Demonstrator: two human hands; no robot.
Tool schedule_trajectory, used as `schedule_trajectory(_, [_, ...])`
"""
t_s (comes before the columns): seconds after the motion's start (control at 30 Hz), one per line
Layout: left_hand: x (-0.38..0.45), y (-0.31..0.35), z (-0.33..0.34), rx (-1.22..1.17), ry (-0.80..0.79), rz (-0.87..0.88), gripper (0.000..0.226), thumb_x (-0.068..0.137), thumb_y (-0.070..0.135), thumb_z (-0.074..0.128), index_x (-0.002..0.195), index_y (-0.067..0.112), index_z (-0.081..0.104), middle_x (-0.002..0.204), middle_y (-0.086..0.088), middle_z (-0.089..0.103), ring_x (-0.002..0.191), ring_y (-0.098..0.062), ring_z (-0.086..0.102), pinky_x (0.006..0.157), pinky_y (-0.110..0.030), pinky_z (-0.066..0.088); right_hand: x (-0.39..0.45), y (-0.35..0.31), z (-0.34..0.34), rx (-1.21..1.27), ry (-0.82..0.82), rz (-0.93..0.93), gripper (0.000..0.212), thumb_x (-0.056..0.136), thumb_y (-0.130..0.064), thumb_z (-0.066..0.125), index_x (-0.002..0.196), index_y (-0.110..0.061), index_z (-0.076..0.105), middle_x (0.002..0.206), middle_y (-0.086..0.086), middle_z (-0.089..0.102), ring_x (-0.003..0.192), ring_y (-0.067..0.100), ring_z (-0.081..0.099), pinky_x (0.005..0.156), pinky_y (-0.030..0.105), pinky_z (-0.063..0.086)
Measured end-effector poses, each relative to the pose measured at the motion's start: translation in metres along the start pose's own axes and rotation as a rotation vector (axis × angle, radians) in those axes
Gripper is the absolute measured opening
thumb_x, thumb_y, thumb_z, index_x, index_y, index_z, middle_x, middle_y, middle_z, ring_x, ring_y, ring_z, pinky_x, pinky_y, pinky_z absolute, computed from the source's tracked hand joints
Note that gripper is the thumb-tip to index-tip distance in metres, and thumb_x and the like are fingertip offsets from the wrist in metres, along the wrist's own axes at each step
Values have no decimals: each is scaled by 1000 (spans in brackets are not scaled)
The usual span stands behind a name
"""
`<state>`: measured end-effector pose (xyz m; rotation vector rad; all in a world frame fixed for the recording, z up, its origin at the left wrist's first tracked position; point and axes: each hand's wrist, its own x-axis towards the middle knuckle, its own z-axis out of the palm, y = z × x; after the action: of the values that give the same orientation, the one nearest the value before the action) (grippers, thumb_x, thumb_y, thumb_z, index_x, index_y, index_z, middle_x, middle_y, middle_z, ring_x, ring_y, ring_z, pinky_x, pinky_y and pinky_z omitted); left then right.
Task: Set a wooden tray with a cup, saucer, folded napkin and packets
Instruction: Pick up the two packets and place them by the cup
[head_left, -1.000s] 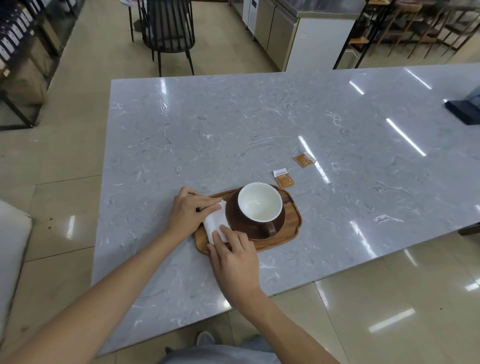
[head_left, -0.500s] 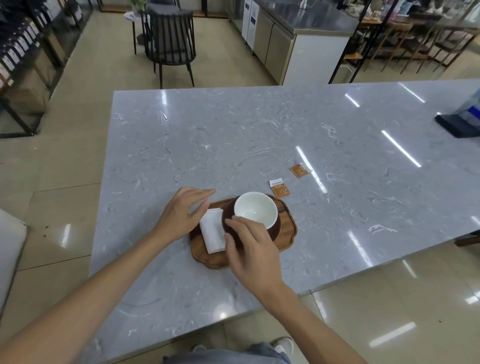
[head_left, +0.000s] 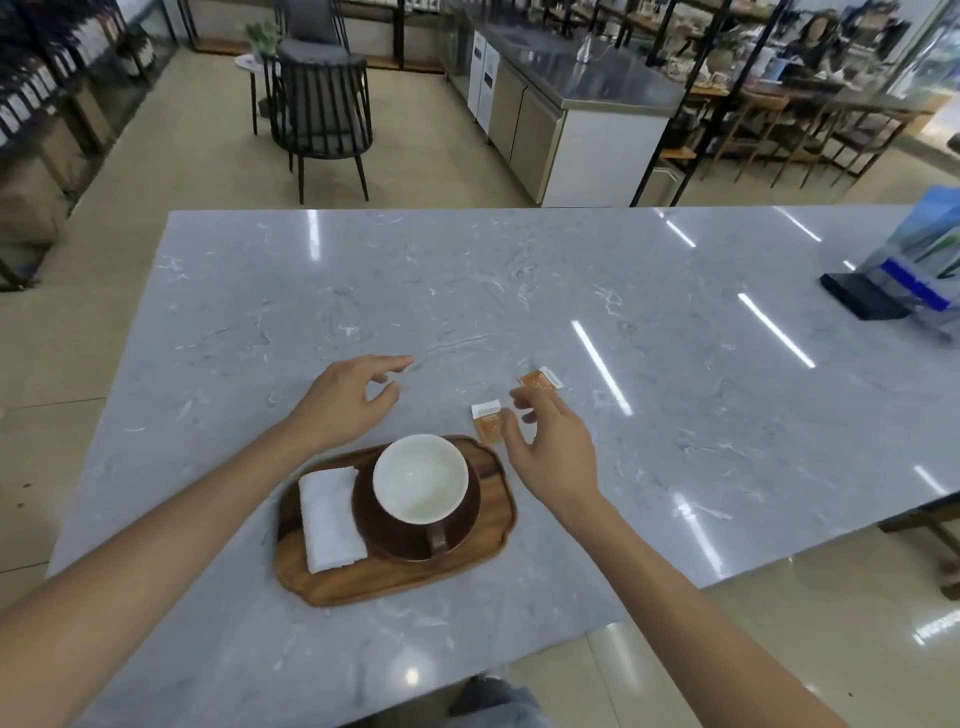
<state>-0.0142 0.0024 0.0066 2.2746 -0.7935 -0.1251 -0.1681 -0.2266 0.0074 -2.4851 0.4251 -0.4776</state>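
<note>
Right hand (head_left: 550, 447) reaching for packets, tray mostly set.
Tray (head_left: 395, 582) sits lower centre of worktop (head_left: 467, 291), long axis left-right; napkin (head_left: 330, 519) on its left end, long axis running away from the viewer; cup (head_left: 420, 478) on saucer (head_left: 457, 525), handle toward bottom of frame. Two packets lie just above-right of tray: near packet (head_left: 487, 422), far packet (head_left: 541, 379). Right grip half open, empty, fingers between them, likely about to pinch one. Left hand (head_left: 345, 402) loose, empty, hovering above tray, out of the way.
</note>
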Motion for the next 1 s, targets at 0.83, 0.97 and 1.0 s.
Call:
schedule_trajectory(0.83, [69, 15, 79, -140, -309, -463, 34, 92, 25, 70, 125, 18, 68, 117, 2, 71, 111, -11, 65, 97, -19, 46, 100, 78, 60, 385, -600, 236, 13, 84, -12, 75, 96, -15, 73, 83, -5, 74, 79, 10, 70, 76, 28, 56])
schedule_trajectory(0.97, [70, 30, 80, -368, -250, -509, 25, 92, 22, 71, 116, 15, 73, 106, -3, 78, 99, -14, 73, 85, -23, 55, 101, 76, 44, 641, -627, 292, 13, 87, -19, 77, 79, -20, 68, 63, -13, 62, 58, -1, 59, 61, 20, 48])
schedule_trajectory(1.0, [70, 35, 81, -430, -219, -523, 21, 92, 22, 72, 112, 15, 75, 102, -3, 79, 94, -13, 75, 82, -25, 56, 101, 74, 39, 703, -632, 309, 10, 88, -19, 77, 81, -20, 70, 64, -12, 66, 61, 1, 62, 62, 20, 50])
